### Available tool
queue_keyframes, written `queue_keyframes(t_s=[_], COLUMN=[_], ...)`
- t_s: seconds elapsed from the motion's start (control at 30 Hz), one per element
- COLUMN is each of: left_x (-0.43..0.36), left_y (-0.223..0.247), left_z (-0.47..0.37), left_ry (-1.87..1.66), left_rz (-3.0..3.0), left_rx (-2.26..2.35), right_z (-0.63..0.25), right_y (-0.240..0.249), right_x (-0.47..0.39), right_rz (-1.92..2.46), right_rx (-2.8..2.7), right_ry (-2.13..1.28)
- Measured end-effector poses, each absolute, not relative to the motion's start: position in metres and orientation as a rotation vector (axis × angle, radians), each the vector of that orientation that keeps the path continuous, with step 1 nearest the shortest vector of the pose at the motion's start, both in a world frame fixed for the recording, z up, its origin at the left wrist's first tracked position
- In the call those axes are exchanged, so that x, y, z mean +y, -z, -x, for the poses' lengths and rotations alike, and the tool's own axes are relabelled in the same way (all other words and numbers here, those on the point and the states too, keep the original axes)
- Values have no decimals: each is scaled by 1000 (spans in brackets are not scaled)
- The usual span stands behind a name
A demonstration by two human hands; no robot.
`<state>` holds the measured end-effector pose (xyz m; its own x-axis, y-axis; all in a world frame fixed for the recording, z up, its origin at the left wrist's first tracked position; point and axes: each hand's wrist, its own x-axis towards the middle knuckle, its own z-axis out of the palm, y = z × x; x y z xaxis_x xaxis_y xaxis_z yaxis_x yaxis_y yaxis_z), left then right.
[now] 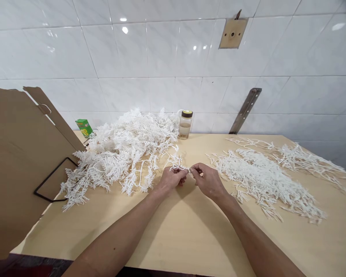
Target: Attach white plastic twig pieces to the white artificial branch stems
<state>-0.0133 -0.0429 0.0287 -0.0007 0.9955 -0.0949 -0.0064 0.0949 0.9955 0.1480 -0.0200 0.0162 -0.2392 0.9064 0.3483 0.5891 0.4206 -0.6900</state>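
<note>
Between my two hands, over the middle of the table, is a thin white branched plastic sprig (177, 166). My left hand (173, 177) is closed on its stem, with the branching part sticking up above the fingers. Close beside it, my right hand (207, 177) pinches at the sprig's right end; the fingertips cover what is in them. A large heap of white branched sprigs (127, 142) lies left of my left hand. To the right of my right hand spreads a flatter pile of white sprigs (265, 177).
Thinner white stems (311, 161) lie at the far right. A jar with a dark lid (185, 125) and a green box (84, 127) stand near the tiled wall. A cardboard box (25, 165) blocks the left side, beside a black wire frame (50, 180). A metal bracket (245, 111) leans there.
</note>
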Motion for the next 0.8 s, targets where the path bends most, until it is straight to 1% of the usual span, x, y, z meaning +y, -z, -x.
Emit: queue_keyframes(t_s=[0.13, 0.37, 0.5, 0.63, 0.77, 0.8], left_x=[-44, -42, -42, -39, -37, -37], left_y=[-29, -24, -19, -14, -13, -14], left_z=[14, 13, 12, 13, 16, 16], left_ry=[-1125, -1087, -1181, -1235, -1238, -1239], left_rz=[-1166, -1180, -1078, -1015, -947, -944], left_rx=[1248, 1334, 1308, 1233, 1187, 1177], right_z=[-149, -141, -141, -166, -186, -185], right_y=[-11, 3, 4, 0, -5, -8], right_x=[-16, -13, -5, 7, 9, 7], right_rz=[1258, 1232, 1449, 1684, 1708, 1679], right_rx=[-1971, -2090, -2001, -1808, -1693, -1682], right_ry=[-488, -183, -132, -154, -24, -44])
